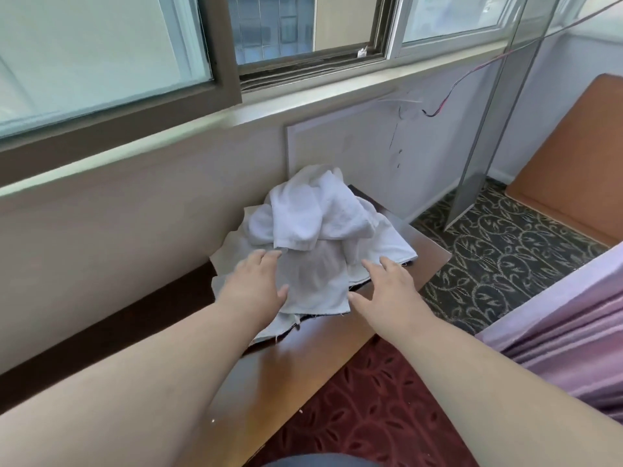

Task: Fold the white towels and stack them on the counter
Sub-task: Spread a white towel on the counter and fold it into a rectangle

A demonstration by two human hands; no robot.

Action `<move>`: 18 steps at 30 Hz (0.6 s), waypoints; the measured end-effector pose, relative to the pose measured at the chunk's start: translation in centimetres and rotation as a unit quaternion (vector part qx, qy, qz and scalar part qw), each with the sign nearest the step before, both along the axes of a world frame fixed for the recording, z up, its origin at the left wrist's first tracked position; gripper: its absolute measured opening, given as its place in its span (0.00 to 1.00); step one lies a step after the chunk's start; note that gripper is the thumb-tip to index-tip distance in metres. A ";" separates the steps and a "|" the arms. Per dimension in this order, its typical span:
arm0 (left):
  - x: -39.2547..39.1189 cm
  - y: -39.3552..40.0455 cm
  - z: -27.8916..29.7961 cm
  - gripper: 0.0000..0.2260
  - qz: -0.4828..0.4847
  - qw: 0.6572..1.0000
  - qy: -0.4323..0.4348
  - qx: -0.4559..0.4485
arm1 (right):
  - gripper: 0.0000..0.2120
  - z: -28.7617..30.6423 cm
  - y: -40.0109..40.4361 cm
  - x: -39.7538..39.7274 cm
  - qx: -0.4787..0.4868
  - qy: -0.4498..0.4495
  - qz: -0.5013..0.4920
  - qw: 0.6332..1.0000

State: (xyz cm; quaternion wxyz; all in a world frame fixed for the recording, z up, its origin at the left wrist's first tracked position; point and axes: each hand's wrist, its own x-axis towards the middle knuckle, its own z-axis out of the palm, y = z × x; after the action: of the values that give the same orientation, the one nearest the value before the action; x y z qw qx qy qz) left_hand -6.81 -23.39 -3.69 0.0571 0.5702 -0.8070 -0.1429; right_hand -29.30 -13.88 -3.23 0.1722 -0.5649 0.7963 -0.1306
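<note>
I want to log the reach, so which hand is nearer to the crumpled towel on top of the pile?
Left. The left hand has fingertips almost at the crumpled towel's hanging edge; the right hand hovers lower right, farther off.

A heap of towels [317, 230] lies on the table [428, 261], at its far end below the window [135, 62]. The left hand [253, 288] lies over the heap's near left part; the right hand [387, 291] is at its near right edge. Right of the table is carpet [505, 257].

Crumpled white cloth towels [320, 227] lie on a glossy brown wooden counter [428, 261]; the dark carpet [499, 261] bears pale leaf scrolls.
</note>
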 end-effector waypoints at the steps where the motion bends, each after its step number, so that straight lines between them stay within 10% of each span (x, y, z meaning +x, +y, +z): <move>1: -0.4 -1.3 0.1 0.30 0.012 1.000 -0.001 0.007 | 0.35 -0.3 -1.2 -0.1 0.003 -0.007 0.002 1.000; 14: -7.1 -14.6 0.4 0.34 0.224 0.952 0.138 0.157 | 0.32 -1.4 -19.6 -3.1 0.031 -0.095 0.136 0.986; 18: -9.4 -16.3 0.5 0.09 0.294 0.911 0.215 0.192 | 0.33 -2.1 -24.1 -3.5 0.071 -0.209 0.130 0.966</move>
State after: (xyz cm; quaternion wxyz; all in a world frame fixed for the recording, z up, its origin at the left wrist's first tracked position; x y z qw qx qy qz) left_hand -16.26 -39.64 -3.19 0.1584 0.7370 -0.5281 -0.3910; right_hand -32.79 -38.01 -5.35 0.3906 -0.6100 0.6694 -0.1651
